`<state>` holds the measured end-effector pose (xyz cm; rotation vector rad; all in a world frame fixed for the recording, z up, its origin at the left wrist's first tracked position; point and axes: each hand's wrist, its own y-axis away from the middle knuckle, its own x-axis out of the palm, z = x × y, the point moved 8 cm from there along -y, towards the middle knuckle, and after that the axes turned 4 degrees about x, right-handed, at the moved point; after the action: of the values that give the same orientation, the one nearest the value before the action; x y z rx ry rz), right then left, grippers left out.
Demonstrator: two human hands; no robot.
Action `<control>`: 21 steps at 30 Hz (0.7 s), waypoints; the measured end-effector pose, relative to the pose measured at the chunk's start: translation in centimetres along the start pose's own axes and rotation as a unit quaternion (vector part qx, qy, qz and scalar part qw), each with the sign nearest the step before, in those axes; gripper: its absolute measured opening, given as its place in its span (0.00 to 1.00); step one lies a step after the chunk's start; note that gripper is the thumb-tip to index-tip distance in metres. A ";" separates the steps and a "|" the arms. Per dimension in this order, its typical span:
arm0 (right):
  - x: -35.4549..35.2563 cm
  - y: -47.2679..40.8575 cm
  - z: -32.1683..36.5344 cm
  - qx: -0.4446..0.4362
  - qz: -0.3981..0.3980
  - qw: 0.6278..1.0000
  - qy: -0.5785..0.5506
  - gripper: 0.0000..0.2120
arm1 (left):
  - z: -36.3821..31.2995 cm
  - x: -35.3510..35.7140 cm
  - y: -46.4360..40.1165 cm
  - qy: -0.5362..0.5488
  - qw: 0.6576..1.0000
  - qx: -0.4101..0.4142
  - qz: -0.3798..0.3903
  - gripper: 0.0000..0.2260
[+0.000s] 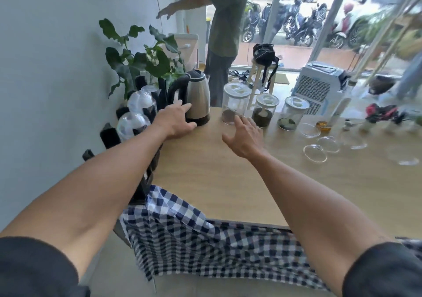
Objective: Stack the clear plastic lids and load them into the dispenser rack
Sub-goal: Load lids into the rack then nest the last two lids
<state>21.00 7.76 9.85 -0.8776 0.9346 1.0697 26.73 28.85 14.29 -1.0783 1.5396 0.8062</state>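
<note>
A black dispenser rack [109,136] stands along the table's left edge, with stacks of clear domed lids [131,123] in its slots. Several loose clear plastic lids [315,152] lie flat on the wooden table [217,173] at the right. My left hand [175,120] is open, palm down, between the rack and the kettle base, holding nothing. My right hand [245,136] hovers open over the middle of the table, fingers spread, well left of the loose lids.
A steel kettle [197,95] stands just beyond my left hand. Three clear jars [235,102] line the back edge. A checked cloth [194,235] hangs over the near edge. A plant [139,56] sits behind the rack. Another person [223,22] stands by the window.
</note>
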 end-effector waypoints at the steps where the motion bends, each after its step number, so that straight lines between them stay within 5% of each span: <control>1: -0.4 0.0 -2.3 0.019 0.000 1.000 0.007 0.37 | -1.9 0.9 -0.8 0.003 1.000 0.009 0.008 0.35; 9: -4.3 0.7 -19.7 0.144 -0.006 0.988 0.050 0.35 | -18.7 9.1 -5.5 0.027 0.993 0.101 0.049 0.36; 21: -7.1 -2.2 -40.4 0.168 0.022 0.984 0.047 0.33 | -37.9 19.3 -11.2 0.042 0.988 0.113 0.096 0.35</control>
<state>14.07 -32.02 2.47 -0.6344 1.1780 0.8789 22.19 -13.86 4.65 -0.8152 1.7790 0.7021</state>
